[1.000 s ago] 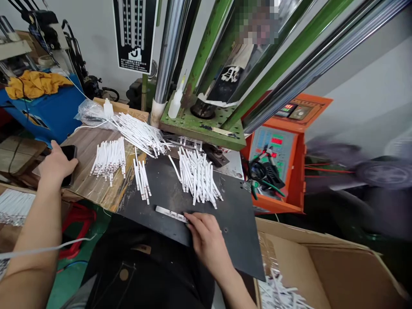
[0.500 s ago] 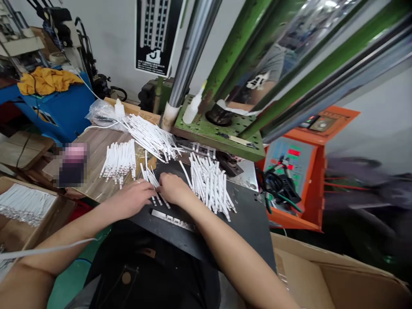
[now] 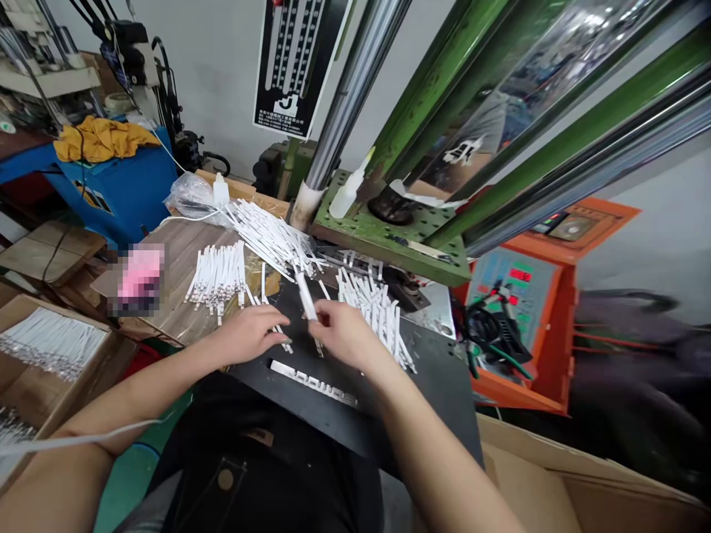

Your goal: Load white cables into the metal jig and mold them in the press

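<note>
My right hand (image 3: 341,333) is closed around one or more white flat strips (image 3: 305,296), pinched near the lower end and pointing up and away over the black work surface (image 3: 389,414). My left hand (image 3: 249,334) is beside it to the left, thumb and fingers apart, over a few loose white strips (image 3: 284,342). Nearer my body lies a pale notched bar (image 3: 314,383). One pile of white strips (image 3: 375,311) is just right of my right hand. Another pile (image 3: 218,275) sits on the wooden board, and a larger heap (image 3: 272,233) lies behind.
A green press plate (image 3: 383,240) with a white squeeze bottle (image 3: 347,194) rises behind the surface. To the right stands an orange control box (image 3: 541,385). Cardboard boxes flank me, the left one (image 3: 61,396) holding more white strips. A pixelated pink patch (image 3: 141,274) shows on the wooden board (image 3: 172,318).
My right hand has moved right, away from my left hand, and lifted white strips off the surface. My left hand's fingers have spread. The whole view has shifted slightly.
</note>
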Demonstrator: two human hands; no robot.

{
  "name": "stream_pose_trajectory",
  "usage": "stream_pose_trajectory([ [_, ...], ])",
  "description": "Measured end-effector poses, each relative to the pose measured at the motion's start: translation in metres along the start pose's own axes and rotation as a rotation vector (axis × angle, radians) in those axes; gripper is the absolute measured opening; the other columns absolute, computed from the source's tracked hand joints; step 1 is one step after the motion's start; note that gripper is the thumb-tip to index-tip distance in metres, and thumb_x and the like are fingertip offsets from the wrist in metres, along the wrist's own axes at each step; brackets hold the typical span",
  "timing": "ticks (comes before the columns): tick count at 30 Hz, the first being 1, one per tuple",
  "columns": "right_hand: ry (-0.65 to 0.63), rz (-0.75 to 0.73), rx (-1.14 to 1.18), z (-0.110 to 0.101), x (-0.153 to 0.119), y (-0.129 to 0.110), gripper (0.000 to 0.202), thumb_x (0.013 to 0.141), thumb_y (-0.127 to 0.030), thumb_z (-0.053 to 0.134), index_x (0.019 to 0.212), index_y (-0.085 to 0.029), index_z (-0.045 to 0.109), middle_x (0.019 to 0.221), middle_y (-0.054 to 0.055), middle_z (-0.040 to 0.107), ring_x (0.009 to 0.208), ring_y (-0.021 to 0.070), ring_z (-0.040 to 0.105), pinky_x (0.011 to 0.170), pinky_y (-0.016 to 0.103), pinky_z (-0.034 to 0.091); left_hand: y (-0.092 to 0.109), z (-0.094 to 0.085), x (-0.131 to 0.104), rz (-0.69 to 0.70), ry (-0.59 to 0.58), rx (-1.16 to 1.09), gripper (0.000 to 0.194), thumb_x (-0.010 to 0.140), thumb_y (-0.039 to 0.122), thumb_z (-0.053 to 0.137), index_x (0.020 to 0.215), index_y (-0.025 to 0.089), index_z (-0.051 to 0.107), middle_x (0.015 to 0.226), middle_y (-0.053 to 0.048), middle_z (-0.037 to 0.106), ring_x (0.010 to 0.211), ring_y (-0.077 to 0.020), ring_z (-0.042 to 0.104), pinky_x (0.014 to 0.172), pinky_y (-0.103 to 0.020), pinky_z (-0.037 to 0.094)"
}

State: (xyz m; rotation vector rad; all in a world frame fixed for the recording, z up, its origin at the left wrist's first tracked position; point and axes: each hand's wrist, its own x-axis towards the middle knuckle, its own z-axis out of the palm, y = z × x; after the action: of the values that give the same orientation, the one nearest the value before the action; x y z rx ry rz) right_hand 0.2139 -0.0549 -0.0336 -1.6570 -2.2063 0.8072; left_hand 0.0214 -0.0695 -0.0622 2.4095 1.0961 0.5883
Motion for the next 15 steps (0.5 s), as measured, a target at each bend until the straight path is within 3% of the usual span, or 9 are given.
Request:
stream_pose_trajectory([
  [2, 0.119, -0.048, 0.234, -0.001, -0.013, 0.006, 0.012, 0.08, -0.023, 0.05, 0.08, -0.017, 0.061, 0.061, 0.0, 0.058, 0.054, 0.0153, 0.054, 0.053, 0.025, 0.04, 0.013, 0.006, 0.003, -0.078, 0.109, -0.212, 0.04, 0.086, 0.025, 0.063, 0.124, 0.014, 0.059, 0.104, -0.008, 0.068, 0.084, -0.0162, 0.063, 0.078, -0.027, 0.05],
  [4, 0.25, -0.102, 0.328, 0.001, -0.026, 0.006, 0.018, 0.082, -0.029, 0.05, 0.086, -0.017, 0.064, 0.064, 0.001, 0.061, 0.055, 0.0154, 0.055, 0.055, 0.026, 0.044, 0.027, 0.012, 0.01, -0.124, 0.162, -0.345, 0.039, 0.085, 0.02, 0.063, 0.124, 0.018, 0.061, 0.094, -0.003, 0.07, 0.075, -0.0132, 0.063, 0.071, -0.023, 0.049],
  [7, 0.427, -0.18, 0.289, 0.002, -0.048, 0.009, 0.018, 0.084, -0.031, 0.053, 0.083, -0.019, 0.066, 0.072, 0.004, 0.067, 0.061, 0.0168, 0.06, 0.063, 0.029, 0.048, 0.038, 0.015, 0.018, -0.141, 0.145, -0.38, 0.025, 0.084, 0.016, 0.062, 0.107, 0.021, 0.071, 0.075, 0.002, 0.067, 0.067, -0.0111, 0.059, 0.065, -0.02, 0.045],
  [10, 0.546, -0.178, 0.313, -0.002, -0.075, 0.027, 0.016, 0.086, -0.032, 0.057, 0.082, -0.02, 0.067, 0.082, 0.005, 0.072, 0.07, 0.018, 0.065, 0.069, 0.03, 0.052, 0.034, 0.012, 0.015, -0.173, 0.12, -0.369, 0.018, 0.084, 0.02, 0.061, 0.096, 0.019, 0.074, 0.072, 0.001, 0.066, 0.065, -0.011, 0.058, 0.062, -0.02, 0.044],
  [12, 0.587, -0.123, 0.311, -0.002, -0.091, 0.047, 0.015, 0.085, -0.033, 0.06, 0.083, -0.021, 0.068, 0.085, 0.005, 0.073, 0.075, 0.019, 0.068, 0.073, 0.032, 0.053, 0.027, 0.01, 0.008, -0.241, 0.13, -0.464, 0.017, 0.083, 0.023, 0.061, 0.094, 0.018, 0.073, 0.079, -0.001, 0.069, 0.069, -0.0123, 0.062, 0.065, -0.021, 0.048],
  [15, 0.508, -0.031, 0.302, 0.005, -0.106, 0.072, 0.016, 0.085, -0.032, 0.058, 0.081, -0.021, 0.069, 0.084, 0.005, 0.074, 0.077, 0.0206, 0.069, 0.075, 0.034, 0.054, 0.02, 0.008, 0.0, -0.321, 0.121, -0.652, 0.016, 0.08, 0.024, 0.062, 0.091, 0.015, 0.07, 0.088, -0.005, 0.071, 0.077, -0.0152, 0.067, 0.071, -0.025, 0.054],
])
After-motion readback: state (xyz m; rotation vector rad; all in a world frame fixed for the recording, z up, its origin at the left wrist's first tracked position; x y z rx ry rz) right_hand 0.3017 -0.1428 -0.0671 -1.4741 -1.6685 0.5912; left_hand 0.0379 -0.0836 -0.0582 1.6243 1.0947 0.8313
